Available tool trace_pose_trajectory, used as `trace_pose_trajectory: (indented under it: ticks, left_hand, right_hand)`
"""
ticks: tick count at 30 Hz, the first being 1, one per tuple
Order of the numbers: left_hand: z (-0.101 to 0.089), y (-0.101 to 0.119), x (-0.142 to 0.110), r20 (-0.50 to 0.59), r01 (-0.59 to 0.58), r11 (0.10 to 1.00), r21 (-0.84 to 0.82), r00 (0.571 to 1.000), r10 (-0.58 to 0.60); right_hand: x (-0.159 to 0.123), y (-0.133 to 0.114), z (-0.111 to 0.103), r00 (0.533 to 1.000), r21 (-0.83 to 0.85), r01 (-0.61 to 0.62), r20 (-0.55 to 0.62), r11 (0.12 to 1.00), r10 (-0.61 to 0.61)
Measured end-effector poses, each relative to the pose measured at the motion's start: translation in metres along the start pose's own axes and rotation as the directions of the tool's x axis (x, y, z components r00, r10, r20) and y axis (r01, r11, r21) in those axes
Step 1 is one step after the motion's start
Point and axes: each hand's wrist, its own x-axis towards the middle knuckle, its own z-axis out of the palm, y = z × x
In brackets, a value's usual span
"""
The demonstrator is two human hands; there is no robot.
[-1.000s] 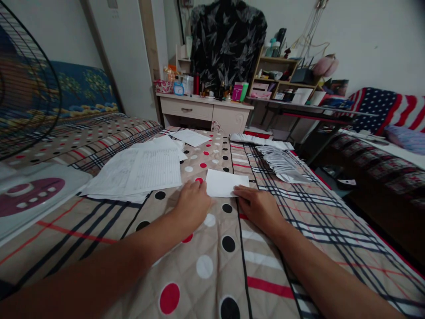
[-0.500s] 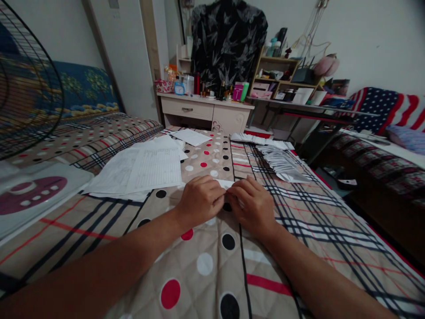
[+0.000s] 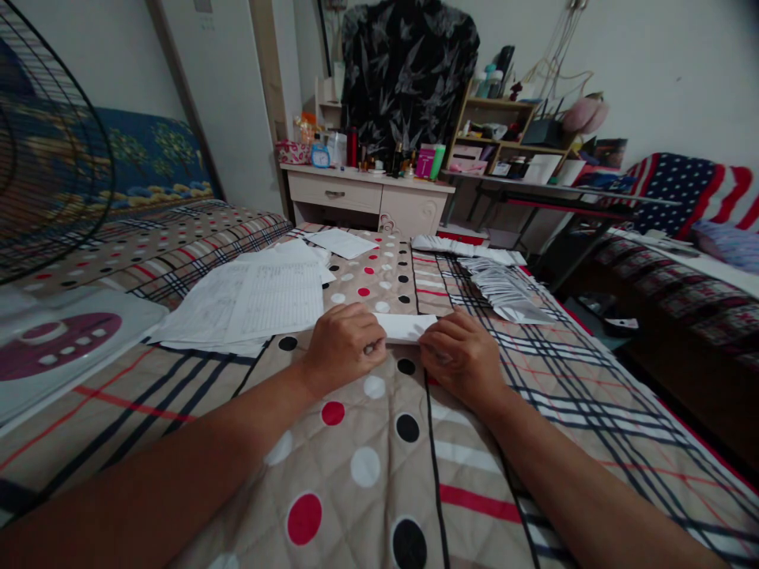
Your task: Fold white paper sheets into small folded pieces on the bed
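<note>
A narrow strip of folded white paper [image 3: 406,327] spans the gap between my two hands, low over the patterned bedspread [image 3: 368,442]. My left hand [image 3: 347,345] is closed on its left end, fingers curled and thumb tucked in. At the right end, my right hand [image 3: 461,353] pinches the paper with bent fingers. Both ends of the strip are hidden under the fingers. To the left of my left hand lie several loose sheets of paper [image 3: 278,296] with printed lines. Beyond my right hand sits a fanned row of folded paper strips [image 3: 504,292].
Another white sheet [image 3: 342,243] lies farther back on the bed, near a long folded paper piece [image 3: 466,250]. A fan [image 3: 53,150] and a white and purple appliance [image 3: 65,344] stand at the left. A cluttered dresser [image 3: 361,194] is at the back.
My hands have moved apart, the left one leftward and the right one rightward. More of the white paper strip now shows between them.
</note>
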Motion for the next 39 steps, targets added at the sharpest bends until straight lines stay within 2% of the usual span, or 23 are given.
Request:
trace_pose_trajectory:
  ticks: [6,11,17,22,27,30,33,35,39]
  left_hand:
    - [-0.001,-0.016,-0.003,-0.009,-0.008,0.999,0.047,1.0,0.009]
    - [-0.003,-0.027,-0.004,-0.053,-0.013,0.997,0.075,0.998,0.017]
    - [-0.001,-0.037,-0.006,-0.047,-0.023,0.994,0.105,0.999,0.028]
    - [-0.001,-0.038,-0.006,-0.049,-0.022,0.995,0.099,0.998,0.026]
    - [-0.002,-0.033,-0.006,-0.062,-0.031,0.996,0.079,0.997,0.036]
    - [-0.003,-0.028,-0.005,-0.053,-0.056,0.993,0.103,0.997,0.062]
    - [-0.004,-0.02,-0.004,-0.028,-0.083,0.987,0.138,0.996,0.088]
    - [-0.004,-0.013,-0.003,-0.014,-0.094,0.985,0.143,0.995,0.097]
    - [-0.006,0.001,-0.002,0.006,-0.143,0.986,0.084,0.99,0.143]
  right_hand:
    - [-0.002,0.011,-0.002,1.0,-0.001,-0.007,-0.017,1.0,0.007]
    - [-0.004,0.023,-0.004,0.998,-0.022,-0.04,-0.048,0.999,0.039]
    - [-0.008,0.033,-0.002,0.993,-0.038,-0.097,-0.074,0.995,0.094]
    - [-0.011,0.036,0.0,0.983,-0.069,-0.176,-0.064,0.982,0.172]
    - [-0.014,0.042,0.003,0.948,-0.226,-0.306,0.02,0.925,0.319]
    - [-0.011,0.036,0.001,0.92,-0.298,-0.381,-0.031,0.875,0.39]
    - [-0.005,0.015,-0.001,0.937,-0.298,-0.35,-0.118,0.888,0.33]
    - [-0.001,-0.003,0.0,0.968,-0.253,-0.249,-0.052,0.935,0.243]
    - [0.001,-0.02,0.009,0.97,-0.138,-0.166,0.153,0.976,0.187]
